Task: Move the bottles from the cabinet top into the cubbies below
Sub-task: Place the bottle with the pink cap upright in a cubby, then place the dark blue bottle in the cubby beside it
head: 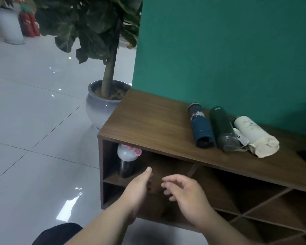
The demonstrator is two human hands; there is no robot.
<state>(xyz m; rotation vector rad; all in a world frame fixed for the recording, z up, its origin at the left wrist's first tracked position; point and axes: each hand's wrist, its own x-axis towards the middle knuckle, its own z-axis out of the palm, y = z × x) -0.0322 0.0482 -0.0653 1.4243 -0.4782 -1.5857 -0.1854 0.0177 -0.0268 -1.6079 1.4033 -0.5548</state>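
Three bottles lie on their sides on the brown cabinet top (148, 121): a blue bottle (200, 126), a dark green bottle (223, 129) and a white bottle (254, 136), side by side near the green wall. A dark shaker bottle (128, 160) with a grey lid and pink cap stands upright in the upper left cubby. My left hand (138, 190) and my right hand (184, 193) hover empty in front of the cubbies, just right of the shaker, fingers apart and not touching it.
A potted tree in a grey ceramic pot (99, 106) stands on the tiled floor at the cabinet's left end. More cubbies (265, 206) with slanted dividers run to the right. A dark knee (58, 234) shows at the bottom left.
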